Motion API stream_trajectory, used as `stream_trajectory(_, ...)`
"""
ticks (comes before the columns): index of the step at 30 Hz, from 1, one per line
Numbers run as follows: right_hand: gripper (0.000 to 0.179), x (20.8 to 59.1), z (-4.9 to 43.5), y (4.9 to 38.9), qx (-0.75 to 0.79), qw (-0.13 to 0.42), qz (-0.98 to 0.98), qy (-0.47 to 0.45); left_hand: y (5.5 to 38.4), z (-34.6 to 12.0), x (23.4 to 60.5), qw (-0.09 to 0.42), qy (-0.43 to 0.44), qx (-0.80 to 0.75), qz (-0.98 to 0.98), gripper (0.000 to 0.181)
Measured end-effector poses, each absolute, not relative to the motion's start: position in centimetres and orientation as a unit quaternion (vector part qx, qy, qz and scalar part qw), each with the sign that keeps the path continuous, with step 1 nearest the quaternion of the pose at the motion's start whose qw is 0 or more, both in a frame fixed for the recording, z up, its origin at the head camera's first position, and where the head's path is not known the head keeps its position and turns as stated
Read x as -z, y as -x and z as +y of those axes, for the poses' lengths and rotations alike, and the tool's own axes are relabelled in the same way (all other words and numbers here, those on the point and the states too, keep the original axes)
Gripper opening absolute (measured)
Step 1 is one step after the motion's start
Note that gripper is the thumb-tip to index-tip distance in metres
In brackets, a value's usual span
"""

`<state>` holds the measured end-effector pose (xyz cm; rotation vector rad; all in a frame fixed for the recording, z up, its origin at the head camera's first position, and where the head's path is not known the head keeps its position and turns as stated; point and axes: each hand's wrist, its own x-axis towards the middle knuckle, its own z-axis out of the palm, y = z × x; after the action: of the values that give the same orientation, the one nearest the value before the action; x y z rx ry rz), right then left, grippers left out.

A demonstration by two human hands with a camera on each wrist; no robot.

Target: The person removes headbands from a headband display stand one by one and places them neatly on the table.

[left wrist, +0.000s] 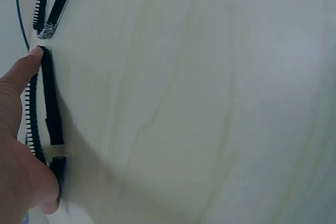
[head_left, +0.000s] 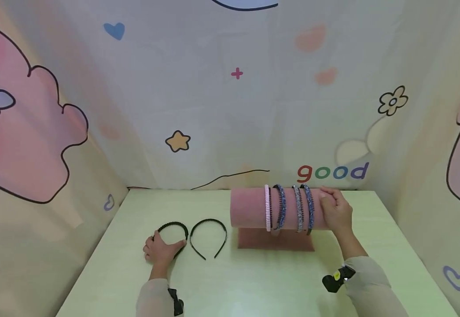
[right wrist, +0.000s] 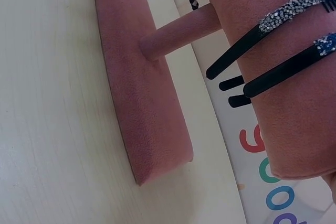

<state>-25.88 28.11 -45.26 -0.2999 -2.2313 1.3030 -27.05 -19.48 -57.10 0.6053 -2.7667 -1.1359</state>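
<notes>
On the left of the table, my left hand [head_left: 161, 251] grips a black headband [head_left: 174, 223] across its two sides, thumb on the right arm and fingers at the left. The left wrist view shows the thumb tip at the dark band [left wrist: 50, 90]. Just right of it lies a second dark headband [head_left: 209, 220] with inner teeth. My right hand [head_left: 337, 213] holds the right end of a pink velvety roll-shaped headband stand [head_left: 247, 209]. Around the roll sit a pale pink headband [head_left: 267, 209], a silver glittery one [right wrist: 286, 14] and two blue glittery ones, their ends pointing down.
The stand's flat pink base [head_left: 275, 242] rests on the pale table [head_left: 214, 286], joined to the roll by a short post [right wrist: 181, 35]. A printed cloth backdrop [head_left: 214, 110] with cartoon shapes rises behind the table and at both sides.
</notes>
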Motion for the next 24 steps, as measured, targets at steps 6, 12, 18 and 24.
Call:
stream_trajectory(6,0.029,45.2,28.4,26.0,-0.485,0.265,-0.826,0.111,27.5,-19.3,57.8,0.066,-0.195,0.367,-0.907,0.109)
stream_trajectory(12,0.028,45.4,28.3,26.1,-0.484,0.275,-0.824,0.108,27.7,-19.2,57.7,0.073,-0.199,0.376,-0.902,0.108)
stream_trajectory(18,0.029,45.3,28.3,25.9,-0.493,0.264,-0.821,0.115,28.0,-19.3,57.8,0.08,-0.189,0.395,-0.895,0.105)
stream_trajectory(24,0.028,45.4,28.3,26.2,-0.492,0.262,-0.822,0.118,28.4,-19.8,58.2,0.095,-0.175,0.407,-0.892,0.097)
